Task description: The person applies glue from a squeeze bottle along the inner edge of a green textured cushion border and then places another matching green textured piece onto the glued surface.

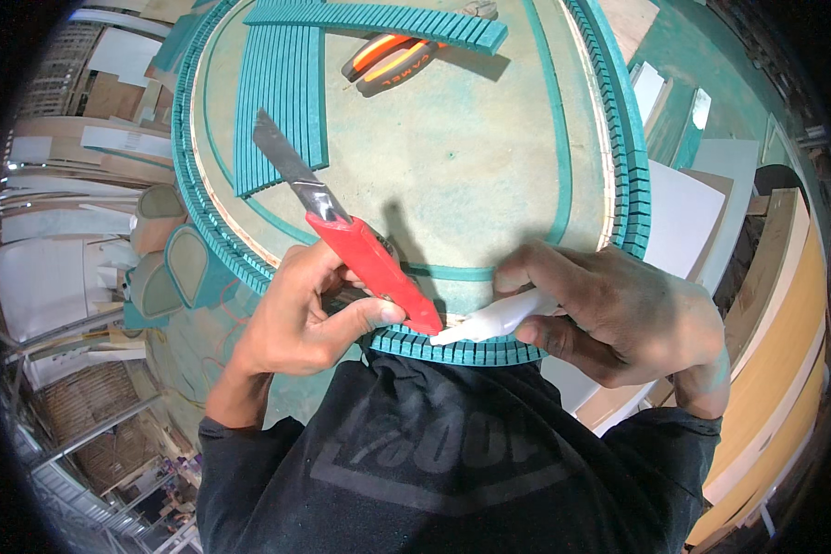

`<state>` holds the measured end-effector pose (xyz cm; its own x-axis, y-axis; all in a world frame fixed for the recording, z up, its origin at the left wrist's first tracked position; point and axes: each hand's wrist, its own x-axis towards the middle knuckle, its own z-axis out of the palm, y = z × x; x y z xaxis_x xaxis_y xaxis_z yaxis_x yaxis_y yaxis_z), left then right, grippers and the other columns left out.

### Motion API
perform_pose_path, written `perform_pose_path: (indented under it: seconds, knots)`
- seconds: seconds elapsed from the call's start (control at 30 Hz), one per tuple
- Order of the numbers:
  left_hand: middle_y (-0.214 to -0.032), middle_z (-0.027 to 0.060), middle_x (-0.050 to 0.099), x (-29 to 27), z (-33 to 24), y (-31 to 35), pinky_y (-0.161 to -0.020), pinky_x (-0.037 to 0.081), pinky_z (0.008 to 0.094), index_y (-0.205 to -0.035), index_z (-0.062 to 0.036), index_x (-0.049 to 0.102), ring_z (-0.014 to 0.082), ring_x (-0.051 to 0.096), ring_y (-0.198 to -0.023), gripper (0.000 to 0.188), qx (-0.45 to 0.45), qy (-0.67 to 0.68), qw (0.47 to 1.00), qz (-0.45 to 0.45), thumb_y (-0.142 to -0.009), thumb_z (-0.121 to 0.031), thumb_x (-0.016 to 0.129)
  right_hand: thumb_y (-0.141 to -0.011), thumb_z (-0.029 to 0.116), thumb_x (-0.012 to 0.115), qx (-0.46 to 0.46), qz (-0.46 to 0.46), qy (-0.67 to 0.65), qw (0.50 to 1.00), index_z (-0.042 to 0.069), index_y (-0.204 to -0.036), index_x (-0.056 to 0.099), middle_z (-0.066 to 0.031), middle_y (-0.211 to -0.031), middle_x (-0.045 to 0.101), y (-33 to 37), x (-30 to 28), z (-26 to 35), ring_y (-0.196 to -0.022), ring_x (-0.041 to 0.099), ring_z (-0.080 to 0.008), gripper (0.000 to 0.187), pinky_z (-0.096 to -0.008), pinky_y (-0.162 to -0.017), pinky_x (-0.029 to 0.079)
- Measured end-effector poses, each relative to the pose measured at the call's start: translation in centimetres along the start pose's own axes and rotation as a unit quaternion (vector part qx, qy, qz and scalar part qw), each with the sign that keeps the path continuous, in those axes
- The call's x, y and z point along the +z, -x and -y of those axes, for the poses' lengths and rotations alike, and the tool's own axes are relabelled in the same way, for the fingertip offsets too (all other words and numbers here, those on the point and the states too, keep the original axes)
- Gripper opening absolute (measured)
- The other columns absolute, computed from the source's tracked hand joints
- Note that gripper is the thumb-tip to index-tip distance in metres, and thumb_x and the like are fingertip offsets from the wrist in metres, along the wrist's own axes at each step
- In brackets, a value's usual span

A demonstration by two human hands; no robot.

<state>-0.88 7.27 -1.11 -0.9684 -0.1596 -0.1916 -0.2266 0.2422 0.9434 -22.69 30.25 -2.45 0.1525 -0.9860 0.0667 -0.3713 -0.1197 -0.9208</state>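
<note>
In my left hand [307,314] is a red utility knife [369,263], its long blade bare and pointing away to the upper left. My right hand [623,309] grips a small white bottle with a narrow nozzle [494,319], which looks like a glue bottle. The nozzle tip is at the near rim of a large rounded panel [434,175], beside the butt of the knife. A teal slotted strip [471,353] runs around the panel's edge, close against my body. Part of the near rim is hidden behind my hands.
More teal slotted strips [282,111] lie on the panel's far left, one across the top. Orange and black pliers [392,65] rest partly under that strip. Boards [771,369] lean at the right; small rounded frames [187,266] stand on the left.
</note>
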Motion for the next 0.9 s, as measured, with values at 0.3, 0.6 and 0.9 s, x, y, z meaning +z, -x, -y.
perform_pose_path:
  seconds: [0.3, 0.6, 0.9]
  knots:
    - [-0.097, 0.01, 0.073, 0.4, -0.3, 0.1, -0.08, 0.057, 0.0317, -0.111, 0.0009, 0.068, 0.017, 0.073, -0.089, 0.022, 0.006, -0.088, 0.996, 0.005, -0.091, -0.003, 0.076, -0.1, 0.005, 0.063, -0.03, -0.014, 0.009, 0.999, 0.002, -0.116, 0.046, -0.0151, -0.091, 0.06, 0.0, 0.4, -0.7, -0.073, 0.067, -0.0343, 0.025, -0.049, -0.066, 0.049]
    - [-0.09, 0.0086, 0.067, -0.3, 0.1, -0.1, -0.068, 0.051, 0.0306, -0.104, 0.0014, 0.071, 0.0168, 0.066, -0.075, 0.019, 0.003, -0.089, 0.996, 0.023, -0.09, -0.008, 0.079, -0.098, 0.01, 0.065, 0.025, -0.006, 0.088, 0.996, 0.003, -0.114, 0.053, -0.0148, -0.098, 0.062, 0.0, -0.1, 0.0, -0.076, 0.07, -0.0341, 0.021, -0.0482, -0.067, 0.056]
    - [-0.101, 0.0088, 0.068, -0.6, 0.6, 0.4, -0.079, 0.054, 0.0323, -0.1, 0.0023, 0.073, 0.0178, 0.069, -0.093, 0.027, -0.023, -0.091, 0.995, 0.028, -0.085, -0.016, 0.088, -0.094, 0.012, 0.071, -0.011, -0.012, 0.231, 0.973, 0.007, -0.111, 0.056, -0.0103, -0.097, 0.064, -1.0, 0.8, 0.0, -0.085, 0.073, -0.0282, 0.023, -0.0431, -0.07, 0.061]
